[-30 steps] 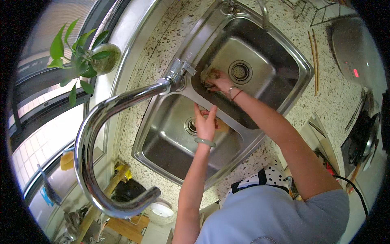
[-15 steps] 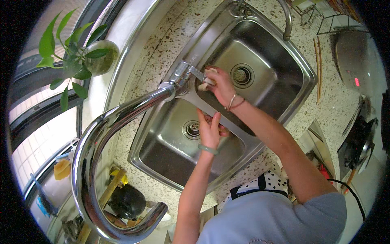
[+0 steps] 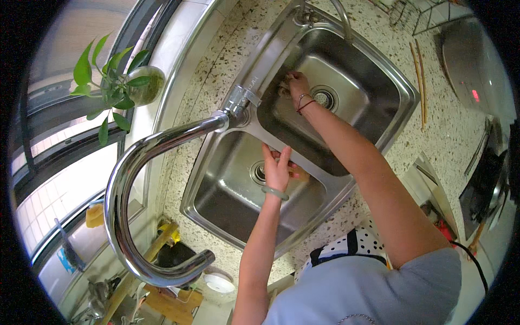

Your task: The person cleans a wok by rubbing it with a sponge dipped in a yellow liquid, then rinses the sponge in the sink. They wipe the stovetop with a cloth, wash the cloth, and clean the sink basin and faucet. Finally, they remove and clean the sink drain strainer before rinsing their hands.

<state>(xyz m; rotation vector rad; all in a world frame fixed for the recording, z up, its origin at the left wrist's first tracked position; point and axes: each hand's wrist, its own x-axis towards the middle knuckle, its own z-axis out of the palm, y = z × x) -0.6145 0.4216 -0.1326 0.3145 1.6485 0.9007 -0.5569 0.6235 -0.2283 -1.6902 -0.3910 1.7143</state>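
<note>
My right hand [image 3: 299, 86] is closed on a crumpled cloth [image 3: 285, 86], pressed against the left wall of the right basin [image 3: 355, 86]. A bracelet circles that wrist. My left hand [image 3: 278, 169] hangs over the left basin [image 3: 227, 197], close to the divider [image 3: 268, 136] between the basins. Its fingers are apart with nothing seen between them, and a pale green bangle sits on the wrist. The chrome faucet [image 3: 179, 132] rises behind the divider, its lever [image 3: 252, 96] at the base and its long spout curving toward me on the left.
A second thin spout [image 3: 344, 21] arches over the far right basin. Two chopsticks [image 3: 419, 84] lie on the speckled counter [image 3: 379, 173]. A potted plant [image 3: 145, 86] stands by the window at left. A round white lid-like thing [image 3: 219, 283] lies at lower left.
My right hand has moved from the faucet lever, away and down into the right basin with the cloth. The left hand stays by the divider. The view has shifted slightly.
</note>
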